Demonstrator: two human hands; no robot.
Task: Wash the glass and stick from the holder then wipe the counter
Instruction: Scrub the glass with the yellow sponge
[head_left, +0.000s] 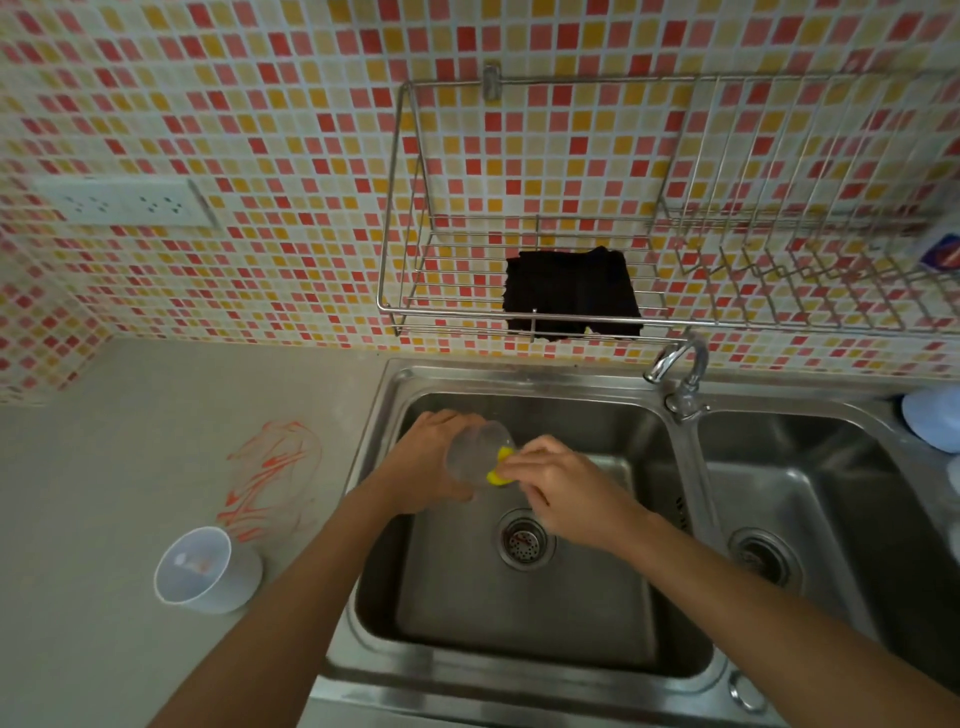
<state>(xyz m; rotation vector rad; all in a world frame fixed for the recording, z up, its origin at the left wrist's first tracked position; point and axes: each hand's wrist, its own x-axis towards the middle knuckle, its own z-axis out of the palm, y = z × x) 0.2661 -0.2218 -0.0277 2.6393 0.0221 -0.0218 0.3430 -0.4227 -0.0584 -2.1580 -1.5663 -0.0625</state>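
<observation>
Over the left basin of the stainless-steel double sink (395, 587), the small clear drinking glass (475, 453) lies tipped on its side, its long axis running roughly left to right, base toward the left hand (426, 462) and open mouth toward the right hand (558, 486). The left hand's fingers are curled round the glass body from the base side and carry it above the basin, clear of the round metal drain strainer (523, 543) below. The right hand's fingers pinch a yellow sponge (500, 467), which sits right at the rim of the glass, touching it; whether any of it is inside the mouth is hard to tell. Everything in the coming stroke seems to turn on that line-up: the mouth opens straight toward the sponge hand, so a scrub would likely travel along the glass's axis, from right to left. The stick is not visible anywhere. A white plastic cup-shaped holder (208, 569) stands upright on the grey desk (104, 467) well to the left of the sink, just beside a patch of orange-red smears (270, 478) that the wiping step will probably have to deal with. A black cloth (571, 293) hangs in the wire wall rack (467, 312) behind the curved chrome tap (680, 371).
</observation>
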